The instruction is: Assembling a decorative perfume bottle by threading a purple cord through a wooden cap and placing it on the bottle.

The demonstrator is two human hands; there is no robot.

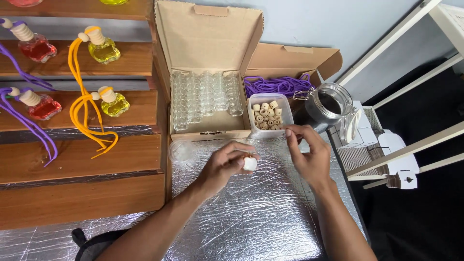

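- A small white bead-like piece is pinched in the fingers of the left hand, just in front of the plastic tub, above the foil-covered desk.
- The right hand hovers beside the tub's front edge, thumb and forefinger pressed together; whether they hold anything is too small to tell.
- This looks like an assembly step; lining up the small parts would call for a fine, steady pinch.
- The tub holds wooden rings.
- Left of the tub, an open cardboard box holds rows of clear glass bottles.
- Behind the tub, a second box holds purple cords.
- Right of the tub stands an open glass jar.
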